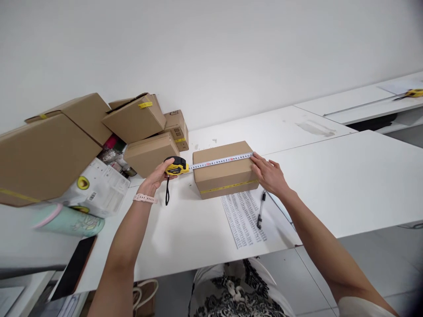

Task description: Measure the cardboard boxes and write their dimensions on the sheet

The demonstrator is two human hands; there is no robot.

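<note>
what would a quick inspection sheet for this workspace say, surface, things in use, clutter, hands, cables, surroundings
Surface: white tabletop with seams and a grey smudge toward the back
Things in use: yellow-and-black tape measure, its blade laid across the cardboard box; pen on the printed sheet
Clutter: brown cartons, mint-green bottle and dark flat object on the left
Hands: left hand grips the tape measure; right hand touches the blade's end at the box's right edge
Cables: dark cord-like line at the far right, too small to identify
Surroundings: white wall behind; second tape measure at far right
</note>
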